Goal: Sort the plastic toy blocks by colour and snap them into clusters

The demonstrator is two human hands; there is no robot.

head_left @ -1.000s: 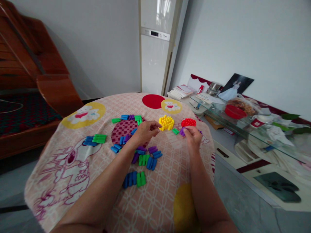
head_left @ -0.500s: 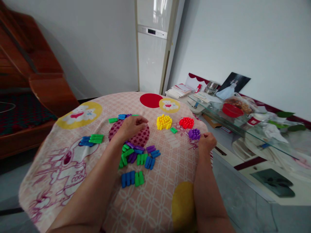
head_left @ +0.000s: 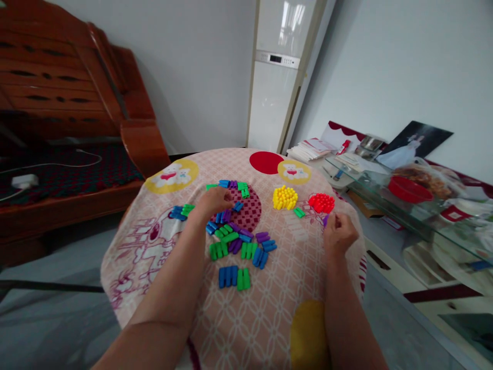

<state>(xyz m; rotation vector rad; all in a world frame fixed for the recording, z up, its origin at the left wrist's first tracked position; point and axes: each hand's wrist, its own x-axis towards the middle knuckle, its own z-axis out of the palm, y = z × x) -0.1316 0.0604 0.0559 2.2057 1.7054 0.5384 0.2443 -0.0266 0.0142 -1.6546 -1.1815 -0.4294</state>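
Note:
My left hand (head_left: 214, 200) hovers over the far left part of the pile, its fingers bent and their tips close together; whatever they hold is hidden. Around it lie small plastic pieces: a blue piece (head_left: 238, 206) just right of the fingertips, green pieces (head_left: 243, 189) beyond, and several mixed green, blue and purple pieces (head_left: 229, 237) nearer me. My right hand (head_left: 340, 232) is closed with thumb against fingers at the table's right side. It mostly covers the purple cluster (head_left: 325, 220), and I cannot make out what it grips.
A yellow cluster (head_left: 285, 198) and a red cluster (head_left: 322, 203) stand toward the back right, with a green piece (head_left: 299, 212) between. The patterned tablecloth (head_left: 246, 324) covers the round table. A cluttered glass shelf (head_left: 385, 192) is at right, a wooden bench (head_left: 142, 144) at left.
The view has swung left, so the table sits further right. My left hand now uncovers green and blue pieces near its fingers. My right hand now hides most of the purple cluster.

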